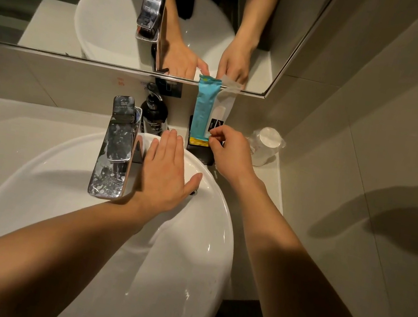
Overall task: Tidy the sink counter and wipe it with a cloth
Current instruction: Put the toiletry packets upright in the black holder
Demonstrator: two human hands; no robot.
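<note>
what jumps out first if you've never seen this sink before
The teal packet stands upright in a black holder against the back wall, with the right hand pinching at it. The left hand is spread flat over the white basin, beside the water-spotted chrome faucet.

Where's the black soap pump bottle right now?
The black pump bottle stands at the back of the counter against the wall, between the chrome faucet and the black holder with the teal packet.

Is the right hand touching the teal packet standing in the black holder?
Touching. The head view shows the right hand pinching the lower edge of the teal packet between fingertips, just above the black holder.
</note>
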